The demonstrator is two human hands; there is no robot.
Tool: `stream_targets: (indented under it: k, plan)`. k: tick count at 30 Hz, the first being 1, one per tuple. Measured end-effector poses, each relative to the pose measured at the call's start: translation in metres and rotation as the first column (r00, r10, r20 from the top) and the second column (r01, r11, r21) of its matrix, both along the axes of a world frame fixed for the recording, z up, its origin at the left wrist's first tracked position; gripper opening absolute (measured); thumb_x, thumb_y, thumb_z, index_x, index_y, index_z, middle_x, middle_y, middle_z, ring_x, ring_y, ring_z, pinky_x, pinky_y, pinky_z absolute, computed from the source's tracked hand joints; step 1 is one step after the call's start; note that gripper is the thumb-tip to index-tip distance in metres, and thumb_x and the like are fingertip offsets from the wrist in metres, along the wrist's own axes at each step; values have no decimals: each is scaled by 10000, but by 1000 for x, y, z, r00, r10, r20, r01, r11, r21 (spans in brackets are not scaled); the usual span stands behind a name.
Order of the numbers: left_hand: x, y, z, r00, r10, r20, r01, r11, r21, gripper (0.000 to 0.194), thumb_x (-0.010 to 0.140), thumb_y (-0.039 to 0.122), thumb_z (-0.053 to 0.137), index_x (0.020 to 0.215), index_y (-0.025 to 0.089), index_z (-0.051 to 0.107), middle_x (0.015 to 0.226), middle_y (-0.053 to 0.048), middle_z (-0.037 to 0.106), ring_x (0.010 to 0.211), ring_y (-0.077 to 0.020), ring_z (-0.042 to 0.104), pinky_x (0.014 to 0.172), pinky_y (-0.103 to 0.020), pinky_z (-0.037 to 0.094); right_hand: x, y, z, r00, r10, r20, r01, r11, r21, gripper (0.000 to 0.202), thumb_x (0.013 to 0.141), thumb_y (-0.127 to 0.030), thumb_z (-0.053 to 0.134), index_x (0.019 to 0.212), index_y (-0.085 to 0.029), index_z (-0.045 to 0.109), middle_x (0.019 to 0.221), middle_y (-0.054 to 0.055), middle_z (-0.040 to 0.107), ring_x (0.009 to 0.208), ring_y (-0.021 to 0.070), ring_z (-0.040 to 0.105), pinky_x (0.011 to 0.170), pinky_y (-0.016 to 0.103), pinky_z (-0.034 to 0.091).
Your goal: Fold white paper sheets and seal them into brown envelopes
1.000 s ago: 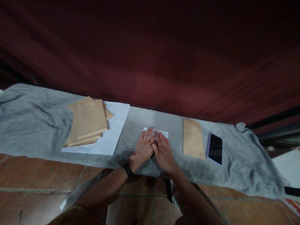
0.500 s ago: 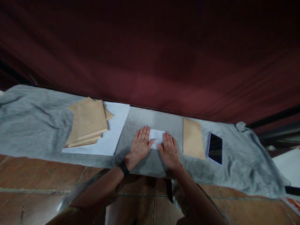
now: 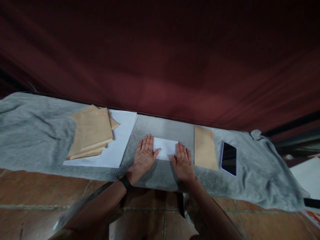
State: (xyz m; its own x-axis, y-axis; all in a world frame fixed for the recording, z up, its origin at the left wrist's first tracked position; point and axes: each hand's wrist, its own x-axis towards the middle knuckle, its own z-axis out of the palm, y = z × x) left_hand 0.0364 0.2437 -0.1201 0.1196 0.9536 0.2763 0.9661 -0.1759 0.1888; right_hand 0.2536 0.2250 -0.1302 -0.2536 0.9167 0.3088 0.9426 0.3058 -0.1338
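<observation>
A small folded white paper (image 3: 166, 148) lies flat on the grey cloth (image 3: 160, 176) in front of me. At its left edge, my left hand (image 3: 145, 155) rests flat with the thumb pointing inward over the paper. My right hand (image 3: 183, 162) lies flat at the right edge, fingers stretched away from me and the thumb touching the paper's near right part. To the right of that hand is a single brown envelope (image 3: 205, 148). Further left, a pile of brown envelopes (image 3: 96, 128) sits on top of white paper sheets (image 3: 122, 133).
A phone (image 3: 228, 158) in a light purple case lies right of the single envelope. Behind the cloth-covered surface hangs a dark red curtain (image 3: 160, 66). Brown floor tiles (image 3: 45, 190) show along the near side. A white object (image 3: 306, 176) stands at the far right.
My left hand has slid left, so more of the white paper shows between the hands. My right hand has barely moved.
</observation>
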Motion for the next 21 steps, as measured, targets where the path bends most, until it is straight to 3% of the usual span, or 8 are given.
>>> stream_targets:
  k: [8, 15, 21]
  plan:
    - [4, 0, 8, 1000, 27, -2, -27, 998, 63, 657, 1070, 415, 331, 1591, 14, 338, 1643, -237, 359, 1561, -340, 303, 1275, -563, 252, 4, 2, 2, 1000, -14, 14, 14, 1000, -27, 602, 1093, -378, 351, 1614, -77, 341, 1635, 169, 429, 1524, 307, 366, 1242, 498, 296]
    - [31, -19, 6, 961, -276, -9, 276, 961, 23, 568, 1075, 319, 338, 1593, 86, 356, 1659, -143, 383, 1577, -253, 276, 1290, -483, 275, 1, -1, 5, 999, -32, 25, 33, 999, -23, 575, 1091, -331, 343, 1594, -52, 368, 1635, 176, 424, 1522, 304, 370, 1244, 494, 283]
    - [33, -22, -1, 955, -295, -14, 295, 955, 13, 562, 1081, 319, 318, 1582, 69, 367, 1640, -159, 414, 1572, -251, 288, 1296, -487, 262, -9, -2, 11, 999, 40, 1, -40, 999, -34, 566, 1091, -311, 344, 1613, -95, 342, 1667, 161, 370, 1542, 288, 348, 1254, 505, 260]
